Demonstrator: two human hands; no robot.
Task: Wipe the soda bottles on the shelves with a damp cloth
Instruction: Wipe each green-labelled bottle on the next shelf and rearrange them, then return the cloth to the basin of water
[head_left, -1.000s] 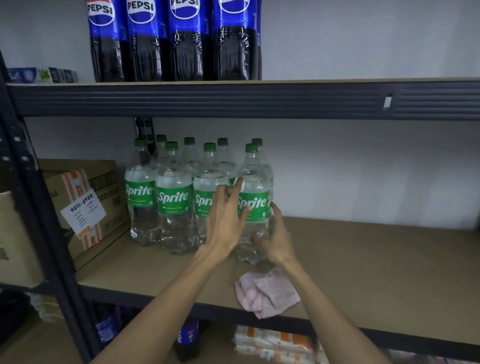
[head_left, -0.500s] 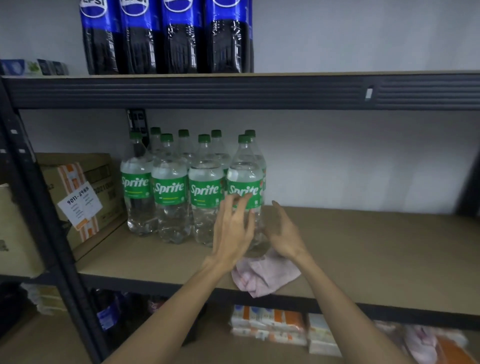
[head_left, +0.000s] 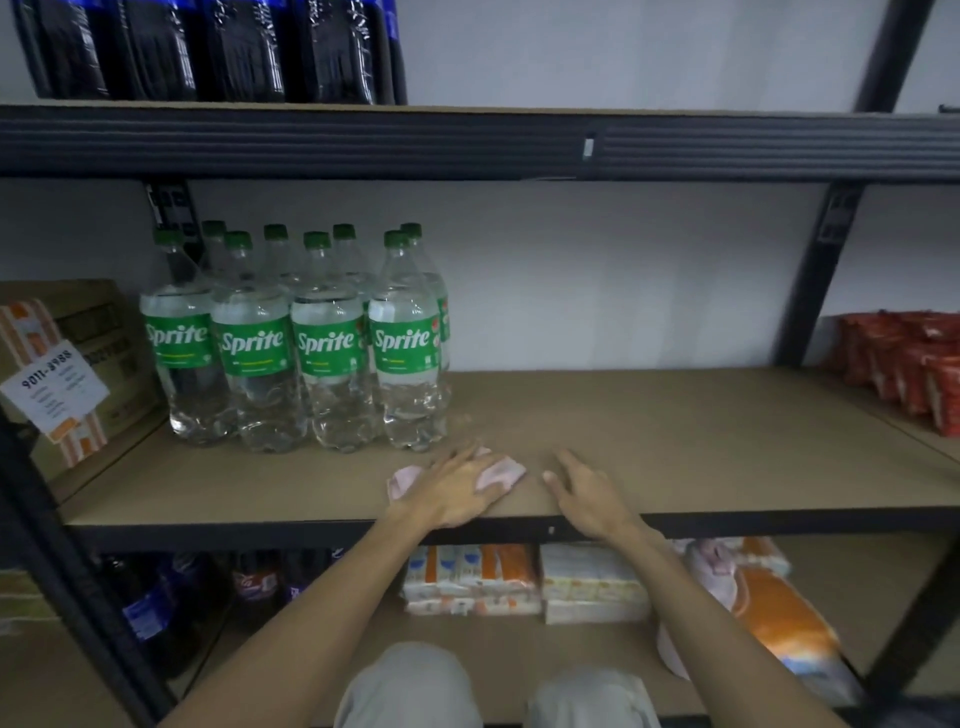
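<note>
Dark metal shelving stands against a pale wall, seen from your head looking down over both forearms. You face the middle shelf (head_left: 701, 441), a brown board with a black front rail.

At its left, eight or so clear Sprite bottles (head_left: 332, 343) with green caps and labels stand upright in a tight cluster, the front row of four side by side. Neither hand touches them.

A pink cloth (head_left: 501, 470) lies crumpled near the front edge, just in front of the rightmost bottle. Your left hand (head_left: 457, 488) lies flat on top of it, fingers fairly straight, its grip wide and closed round nothing. Your right hand (head_left: 582, 493) rests on the bare board just beside the cloth, fingers spread, grip likewise wide and empty.

Left of the bottles sits a cardboard box (head_left: 98, 322) with a white label. Dark cola bottles (head_left: 208, 52) line the shelf above. Red packets (head_left: 904, 364) lie far right. Below, wrapped packs (head_left: 472, 577) and more dark bottles (head_left: 156, 608) fill the lower shelf.
</note>
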